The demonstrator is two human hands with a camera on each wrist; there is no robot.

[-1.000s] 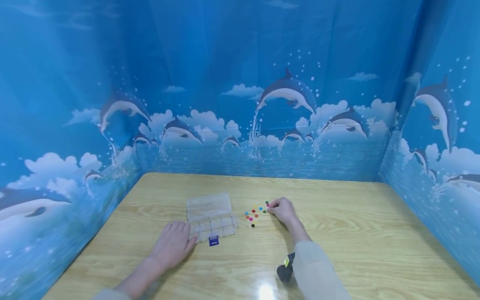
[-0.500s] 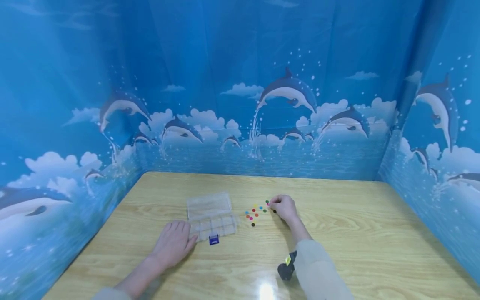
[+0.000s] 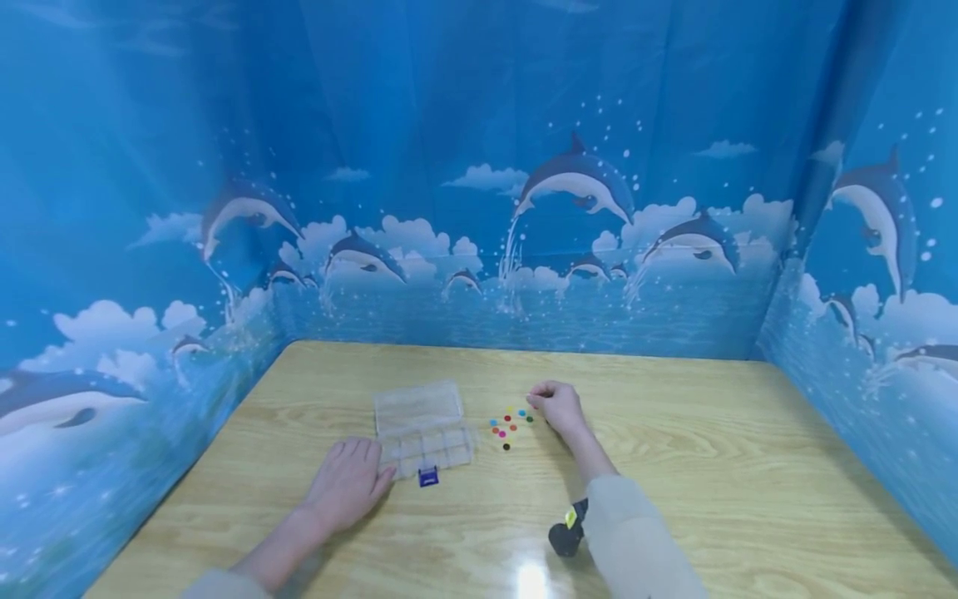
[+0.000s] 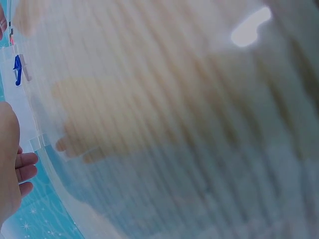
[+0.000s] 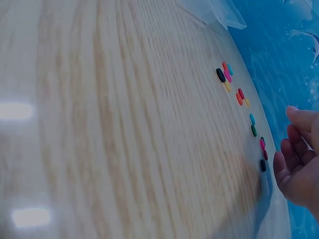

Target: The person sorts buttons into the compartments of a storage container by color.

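Observation:
A clear plastic compartment box (image 3: pixel 450 449) lies open on the table, its lid folded back and a blue latch (image 3: pixel 428 477) at the front. My left hand (image 3: pixel 346 481) rests at its left front corner, fingers relaxed. Right of the box lie several small round coloured discs (image 3: pixel 502 434), among them red, blue, green, yellow and black ones. My right hand (image 3: pixel 560 405) hovers over the far right discs, thumb and forefinger close together. A tiny pale spot shows at those fingertips; whether it is a held disc I cannot tell. Below it, the right wrist view shows pink and black discs (image 5: pixel 263 166).
The wooden table (image 3: pixel 711 466) is bordered at the back and sides by a blue dolphin-print curtain (image 3: pixel 479 308). A black strap piece with a yellow mark (image 3: pixel 566 539) sits by the right sleeve. Light glares off the table's front.
My right hand has moved slightly away from me and to the left, now covering the far right discs in the head view. The left hand and the box stay in place.

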